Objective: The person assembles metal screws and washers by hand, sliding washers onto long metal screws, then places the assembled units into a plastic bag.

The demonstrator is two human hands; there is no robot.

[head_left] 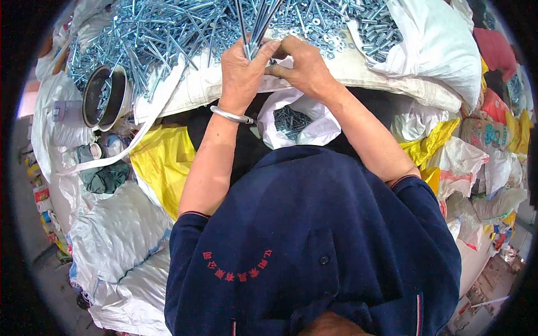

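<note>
My left hand (pixel 242 66), with a metal bangle (pixel 232 115) at the wrist, is closed round several long, shiny metal bolts (pixel 255 28). They stand up out of the fist, fanning slightly apart at the top. Close beside it, my right hand (pixel 302 64) is closed in a pinch near the bolts' lower ends. What its fingertips hold is too small to make out. Both hands are over the front edge of a cloth-covered worktop (pixel 204 84). Just beyond them lie loose washers (pixel 316 31) and a broad heap of long bolts (pixel 162 33).
Short metal sleeves (pixel 376 28) lie at the back right beside a stuffed white sack (pixel 440 50). Below the edge, an open white bag (pixel 272 126) holds dark metal pieces. A round pan (pixel 124 92) sits at left. Yellow sacking (pixel 162 162) and white sacks (pixel 120 235) crowd the left side.
</note>
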